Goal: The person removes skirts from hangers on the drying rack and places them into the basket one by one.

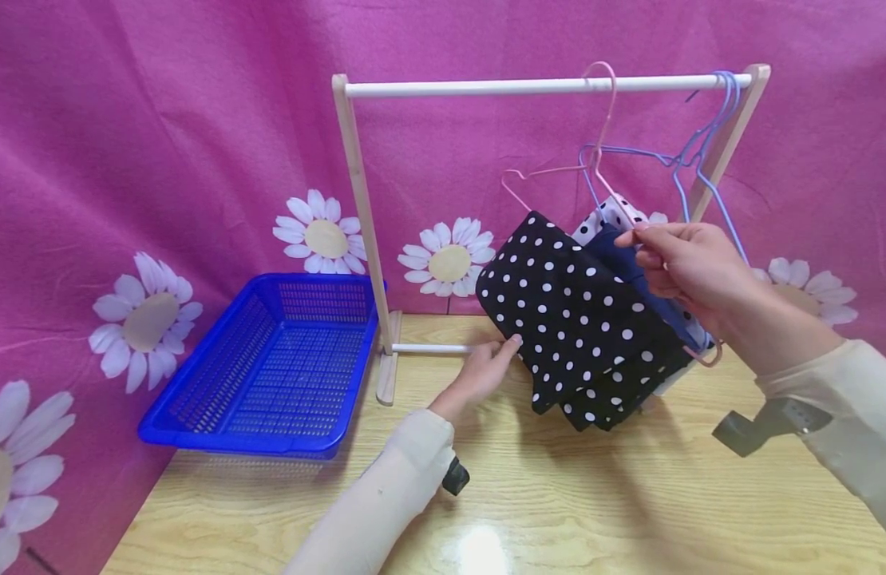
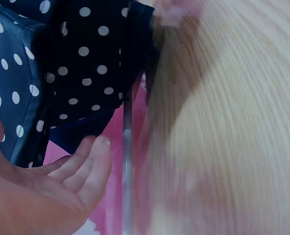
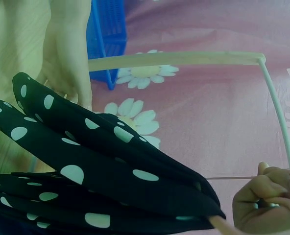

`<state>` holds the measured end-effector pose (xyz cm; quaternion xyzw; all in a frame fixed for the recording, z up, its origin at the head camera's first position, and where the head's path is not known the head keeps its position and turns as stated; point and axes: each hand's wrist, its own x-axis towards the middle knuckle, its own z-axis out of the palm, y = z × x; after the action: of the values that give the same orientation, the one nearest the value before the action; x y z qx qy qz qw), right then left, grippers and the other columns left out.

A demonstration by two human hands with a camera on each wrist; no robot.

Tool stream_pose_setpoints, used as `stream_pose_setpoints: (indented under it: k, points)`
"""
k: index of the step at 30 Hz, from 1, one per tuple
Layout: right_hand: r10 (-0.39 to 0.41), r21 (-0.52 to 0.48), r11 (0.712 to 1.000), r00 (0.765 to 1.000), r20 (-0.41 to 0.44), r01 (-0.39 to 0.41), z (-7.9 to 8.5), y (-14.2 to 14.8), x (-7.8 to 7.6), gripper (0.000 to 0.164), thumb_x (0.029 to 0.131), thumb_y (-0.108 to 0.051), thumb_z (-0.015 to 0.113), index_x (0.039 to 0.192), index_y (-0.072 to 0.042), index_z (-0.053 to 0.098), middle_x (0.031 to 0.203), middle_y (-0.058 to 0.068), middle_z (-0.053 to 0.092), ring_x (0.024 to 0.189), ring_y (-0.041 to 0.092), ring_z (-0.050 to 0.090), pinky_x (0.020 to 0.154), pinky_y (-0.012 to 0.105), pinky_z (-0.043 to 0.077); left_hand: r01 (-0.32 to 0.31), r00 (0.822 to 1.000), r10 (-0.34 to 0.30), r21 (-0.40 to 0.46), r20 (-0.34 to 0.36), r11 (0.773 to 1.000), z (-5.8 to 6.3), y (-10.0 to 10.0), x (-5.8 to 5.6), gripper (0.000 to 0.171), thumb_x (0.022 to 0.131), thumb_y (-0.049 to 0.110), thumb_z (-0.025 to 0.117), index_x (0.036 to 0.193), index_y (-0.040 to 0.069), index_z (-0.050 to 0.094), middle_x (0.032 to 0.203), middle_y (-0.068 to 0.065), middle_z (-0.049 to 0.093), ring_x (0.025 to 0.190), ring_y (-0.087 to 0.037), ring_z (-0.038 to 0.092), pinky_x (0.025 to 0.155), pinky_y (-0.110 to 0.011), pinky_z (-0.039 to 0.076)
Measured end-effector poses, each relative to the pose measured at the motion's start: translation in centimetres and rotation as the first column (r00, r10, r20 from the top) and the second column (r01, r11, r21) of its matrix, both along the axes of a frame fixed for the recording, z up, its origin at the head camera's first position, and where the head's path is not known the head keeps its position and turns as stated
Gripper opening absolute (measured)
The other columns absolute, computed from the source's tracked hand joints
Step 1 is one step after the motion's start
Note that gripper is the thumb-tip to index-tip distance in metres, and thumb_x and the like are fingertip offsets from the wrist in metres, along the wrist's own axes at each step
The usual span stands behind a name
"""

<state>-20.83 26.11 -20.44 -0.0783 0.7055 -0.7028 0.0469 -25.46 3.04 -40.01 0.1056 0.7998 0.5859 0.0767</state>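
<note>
A pink wire hanger (image 1: 607, 120) carries a black cloth with white dots (image 1: 558, 295), which hangs tilted. Its hook is at the rack's white rail (image 1: 472, 87); whether it bears on the rail I cannot tell. My right hand (image 1: 690, 259) pinches the hanger's sloping wire, and the right wrist view shows that hand (image 3: 267, 203) with curled fingers. At the cloth's lower left edge is my left hand (image 1: 482, 371). In the left wrist view the left hand (image 2: 52, 183) has fairly straight fingers beside the cloth (image 2: 86, 54), its thumb at the cloth's front.
Lavender hangers (image 1: 709, 132) hang at the rail's right end. Navy cloth (image 1: 615, 251) and white dotted cloth (image 1: 619, 209) show behind the black one. A blue plastic basket (image 1: 245, 442) stands left of the rack's wooden post (image 1: 360, 200), on the wooden table (image 1: 558, 511).
</note>
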Motion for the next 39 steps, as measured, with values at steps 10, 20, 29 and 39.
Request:
stream_pose_setpoints:
  k: [10, 20, 29, 39]
  points:
    - [0.013, -0.033, 0.999, 1.0, -0.008, -0.014, -0.1, -0.6, -0.3, 0.04, 0.109, -0.02, 0.043, 0.083, -0.016, 0.074, 0.06, -0.01, 0.04, 0.055, 0.01, 0.014, 0.051, 0.03, 0.001, -0.033, 0.938, -0.096, 0.363, 0.333, 0.931, -0.4, 0.8, -0.2, 0.05, 0.104, 0.047, 0.046, 0.134, 0.007, 0.046, 0.123, -0.023, 0.069, 0.09, -0.021, 0.068, 0.089, -0.042, 0.061]
    - [0.02, -0.046, 0.999, 1.0, 0.01, -0.019, -0.2, -1.2, -0.3, 0.039, 0.109, -0.021, 0.045, 0.084, -0.016, 0.074, 0.06, -0.009, 0.041, 0.056, 0.011, 0.014, 0.051, 0.03, 0.003, -0.024, 0.904, -0.198, 0.507, 0.378, 0.862, 0.1, 0.6, 0.0, 0.052, 0.105, 0.044, 0.045, 0.139, 0.006, 0.041, 0.138, -0.031, 0.058, 0.119, -0.033, 0.065, 0.093, -0.038, 0.057]
    - [0.019, -0.008, 1.0, 1.0, -0.007, -0.019, -0.3, -1.6, -0.1, 0.038, 0.108, -0.024, 0.046, 0.085, -0.018, 0.075, 0.061, -0.01, 0.04, 0.057, 0.012, 0.012, 0.052, 0.031, 0.002, -0.033, 0.897, -0.222, 0.559, 0.382, 0.828, -0.1, 0.5, -0.1, 0.042, 0.106, 0.042, 0.044, 0.13, 0.008, 0.05, 0.125, -0.022, 0.066, 0.107, -0.025, 0.067, 0.086, -0.032, 0.056]
    - [0.01, 0.031, 0.999, 1.0, -0.003, -0.01, -0.2, -1.8, -0.2, 0.039, 0.109, -0.024, 0.044, 0.084, -0.02, 0.074, 0.06, -0.009, 0.039, 0.056, 0.013, 0.011, 0.052, 0.033, 0.002, -0.083, 0.901, -0.224, 0.654, 0.372, 0.751, -0.2, -0.1, -0.5, 0.027, 0.104, 0.043, 0.049, 0.113, 0.02, 0.06, 0.098, 0.011, 0.069, 0.092, -0.006, 0.064, 0.091, -0.028, 0.051]
